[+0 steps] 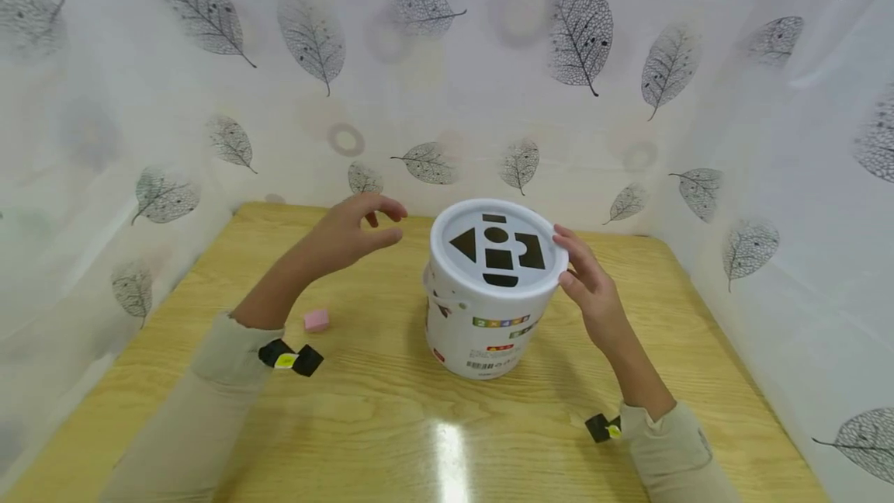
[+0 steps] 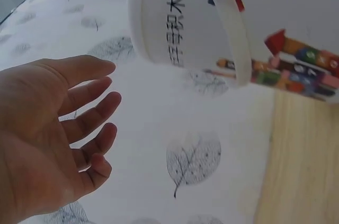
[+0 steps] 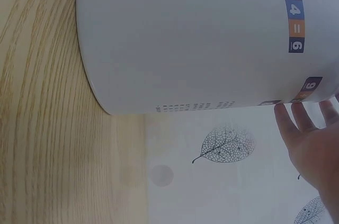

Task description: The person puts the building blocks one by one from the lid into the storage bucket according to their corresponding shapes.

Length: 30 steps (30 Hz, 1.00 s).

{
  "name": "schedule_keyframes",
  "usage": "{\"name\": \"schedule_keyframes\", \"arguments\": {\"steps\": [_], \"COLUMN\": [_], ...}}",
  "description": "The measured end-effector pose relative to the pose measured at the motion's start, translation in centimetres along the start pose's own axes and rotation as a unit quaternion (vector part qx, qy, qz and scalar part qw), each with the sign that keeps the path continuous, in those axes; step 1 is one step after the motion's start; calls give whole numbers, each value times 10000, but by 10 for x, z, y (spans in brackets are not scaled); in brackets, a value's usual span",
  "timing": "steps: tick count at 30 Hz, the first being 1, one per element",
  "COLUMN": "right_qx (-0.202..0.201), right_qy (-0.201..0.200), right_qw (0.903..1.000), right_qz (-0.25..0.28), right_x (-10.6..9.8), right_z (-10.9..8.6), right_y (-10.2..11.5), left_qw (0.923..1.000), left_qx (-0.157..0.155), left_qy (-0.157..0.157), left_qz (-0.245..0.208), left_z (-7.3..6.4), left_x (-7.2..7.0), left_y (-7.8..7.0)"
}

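Observation:
A white toy bucket (image 1: 468, 332) stands upright on the table, its lid (image 1: 461, 216) cut with several dark shaped holes, among them a triangle, a circle and a square. My right hand (image 1: 590, 286) is at the lid's right rim, fingers fairly straight and fingertips touching the side. In the right wrist view those fingertips (image 3: 286, 126) lie along the bucket's printed wall (image 3: 185, 44). Left of the bucket, my left hand (image 1: 352, 231) hovers with loosely bent fingers and thumb apart, holding nothing. The left wrist view shows the left hand (image 2: 58, 134) apart from the bucket's white handle band (image 2: 233, 28).
A small pink block (image 1: 316, 320) lies on the wooden table (image 1: 363, 433) beside the left forearm. White curtains (image 1: 447, 99) printed with grey leaves hang behind the table and along both sides.

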State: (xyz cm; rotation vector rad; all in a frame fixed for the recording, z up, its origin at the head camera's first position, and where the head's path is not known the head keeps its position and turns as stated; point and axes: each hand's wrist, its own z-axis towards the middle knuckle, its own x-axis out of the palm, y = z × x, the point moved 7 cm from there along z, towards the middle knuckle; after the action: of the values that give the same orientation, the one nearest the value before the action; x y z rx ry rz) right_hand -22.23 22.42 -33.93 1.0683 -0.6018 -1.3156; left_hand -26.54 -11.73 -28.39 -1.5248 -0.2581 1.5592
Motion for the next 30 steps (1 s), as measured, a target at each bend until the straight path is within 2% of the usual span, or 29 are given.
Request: {"name": "schedule_keyframes", "arguments": {"steps": [8, 13, 19, 24, 30], "right_qx": [-20, -68, -72, -90, -84], "right_qy": [-9, -66, -86, -94, -85], "right_qw": [10000, 9999, 9999, 9998, 9998], "right_qz": [71, 124, 129, 177, 160], "right_x": [1, 1, 1, 1, 1], "right_z": [0, 0, 0, 0, 0], "right_y": [1, 1, 2, 1, 1], "left_qw": [9990, 9972, 9942, 9906, 9882], "left_qx": [-438, -715, -1035, -1330, -1485], "left_qy": [40, 86, 231, 292, 317], "left_qz": [21, 182, 165, 143, 222], "left_z": [-35, -55, -79, -97, -112], "left_x": [-1, 6, 17, 22, 26], "left_y": [49, 82, 114, 136, 149]}}
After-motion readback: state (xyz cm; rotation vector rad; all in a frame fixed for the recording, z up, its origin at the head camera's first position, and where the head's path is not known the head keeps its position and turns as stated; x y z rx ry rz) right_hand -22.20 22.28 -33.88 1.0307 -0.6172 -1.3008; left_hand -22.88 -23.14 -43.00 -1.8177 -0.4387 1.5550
